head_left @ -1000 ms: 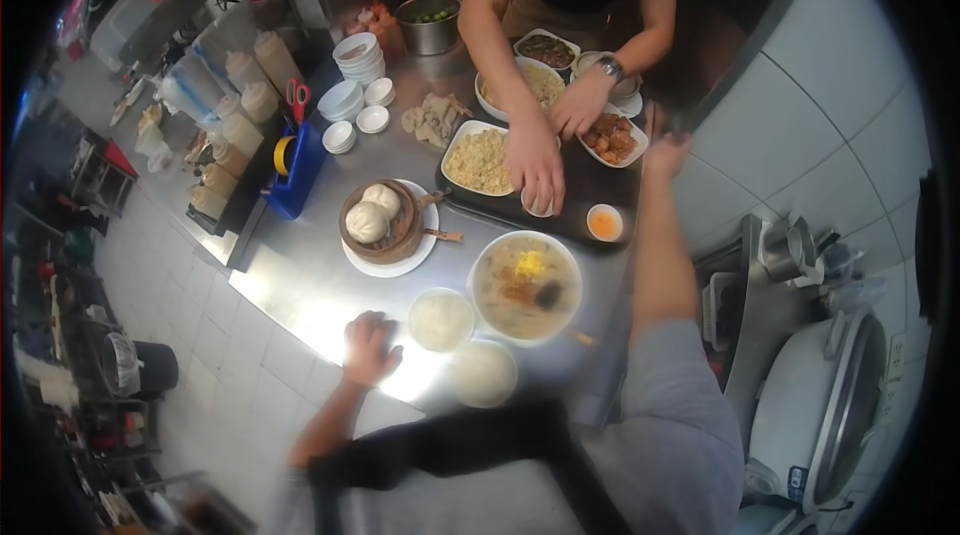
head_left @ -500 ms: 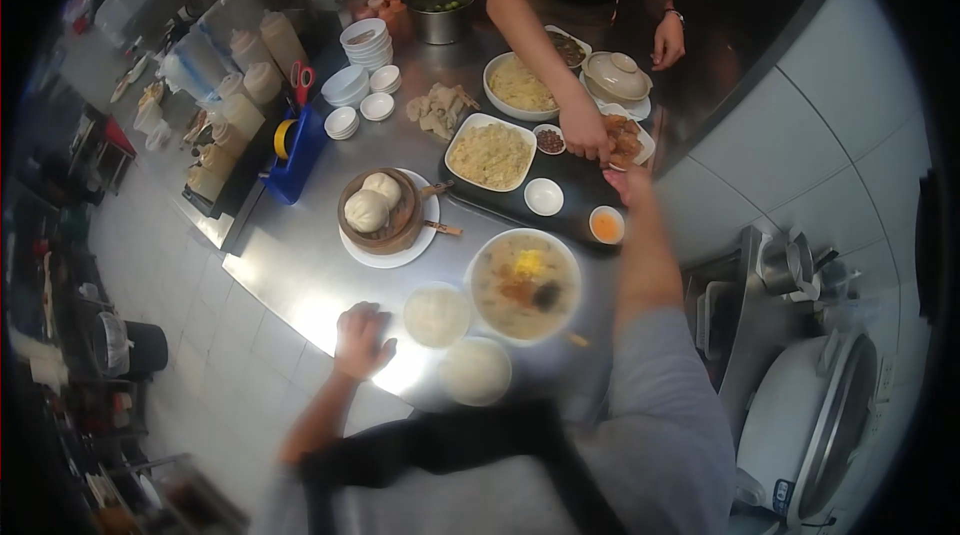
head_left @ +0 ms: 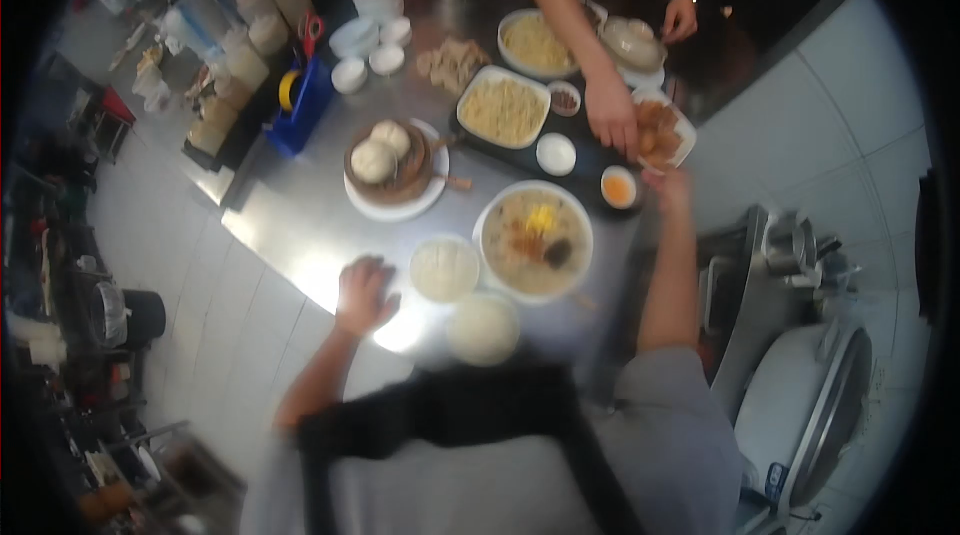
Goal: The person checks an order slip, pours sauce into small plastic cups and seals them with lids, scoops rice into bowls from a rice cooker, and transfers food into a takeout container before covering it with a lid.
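- Two bare hands reach from the near side. Fingers of the left hand [head_left: 366, 295] are slightly spread, palm down at the edge of the metal counter [head_left: 300, 235].
- Fingertips of the right hand [head_left: 668, 185] meet the near edge of the white dish [head_left: 685, 143] of browned pieces; whether they pinch it or only touch it, I cannot tell.
- That dish sits by the right end of the dark tray [head_left: 592, 150]; whether it rests on the tray or is lifted is unclear.
- Opposite, a co-worker's hand [head_left: 612, 113] reaches to the left side of the same dish, fingers pointing down, close to the right hand. The co-worker's other hand [head_left: 680, 15] hangs near the lidded pot [head_left: 632, 43].
- Left of the right hand stand the cup of orange sauce [head_left: 618, 189] and the small white dish [head_left: 556, 154]; farther left is the square dish of pale yellow food [head_left: 503, 108].
- Nearer the person is the large soup bowl [head_left: 533, 240], with a yellow, a reddish and a dark patch on top, beside two bowls of pale contents [head_left: 445, 268].
- Beyond the left hand, the round steamer [head_left: 410, 180] holds two white buns [head_left: 382, 152] on a white plate [head_left: 436, 197].
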Demonstrator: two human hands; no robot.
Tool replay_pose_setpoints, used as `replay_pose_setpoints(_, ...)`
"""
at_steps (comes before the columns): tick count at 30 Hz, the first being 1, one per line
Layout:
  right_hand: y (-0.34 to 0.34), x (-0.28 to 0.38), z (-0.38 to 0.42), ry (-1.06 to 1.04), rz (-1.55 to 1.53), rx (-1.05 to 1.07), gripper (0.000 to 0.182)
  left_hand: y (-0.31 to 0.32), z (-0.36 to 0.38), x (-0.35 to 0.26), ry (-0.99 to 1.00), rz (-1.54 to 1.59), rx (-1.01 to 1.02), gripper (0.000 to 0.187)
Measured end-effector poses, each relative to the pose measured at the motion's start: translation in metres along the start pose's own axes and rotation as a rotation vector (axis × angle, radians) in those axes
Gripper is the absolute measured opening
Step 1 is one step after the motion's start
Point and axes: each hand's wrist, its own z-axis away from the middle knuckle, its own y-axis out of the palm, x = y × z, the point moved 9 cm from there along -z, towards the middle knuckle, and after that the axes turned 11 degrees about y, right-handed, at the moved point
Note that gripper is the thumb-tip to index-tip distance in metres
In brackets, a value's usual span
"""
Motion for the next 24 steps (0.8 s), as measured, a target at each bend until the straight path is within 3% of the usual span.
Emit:
replay_pose_setpoints(6, -0.033, 0.043, 0.189, 0.004, 0.222, 0.002, 0.032, -0.004, -0.003, -0.005, 0.019, 0.047, 0.005, 0.053)
replay_pose_setpoints(9, -0.062, 0.016, 0.262, 0.090, 0.301, 0.050, 0.031, -0.009, -0.002, -0.007, 0.017, 0.099, -0.024, 0.058)
replay_pose_setpoints(13, -0.072, -0.054, 0.353, 0.237, 0.272, 0.079, 0.030, -0.030, 0.000, -0.051, 0.137, 0.151, -0.151, 0.082)
replay_pose_setpoints(14, -0.069, -0.071, 0.368, 0.267, 0.287, 0.076, 0.030, -0.020, 0.004, -0.071, 0.238, 0.203, -0.103, 0.093)
replay_pose_setpoints(17, -0.063, -0.126, 0.389, 0.327, 0.268, 0.117, 0.031, -0.024, -0.009, -0.137, 0.413, 0.314, -0.087, 0.094)
replay_pose_setpoints(20, -0.057, -0.146, 0.397, 0.324, 0.194, 0.130, 0.033, -0.031, -0.019, -0.149, 0.465, 0.326, -0.091, 0.092)
replay_pose_setpoints(22, -0.051, -0.133, 0.398, 0.309, 0.136, 0.040, 0.032, -0.040, -0.013, -0.128, 0.378, 0.322, -0.122, 0.088)
replay_pose_setpoints(24, -0.048, -0.109, 0.387, 0.260, 0.117, 0.082, 0.029, -0.046, -0.002, -0.089, 0.249, 0.292, -0.186, 0.086)
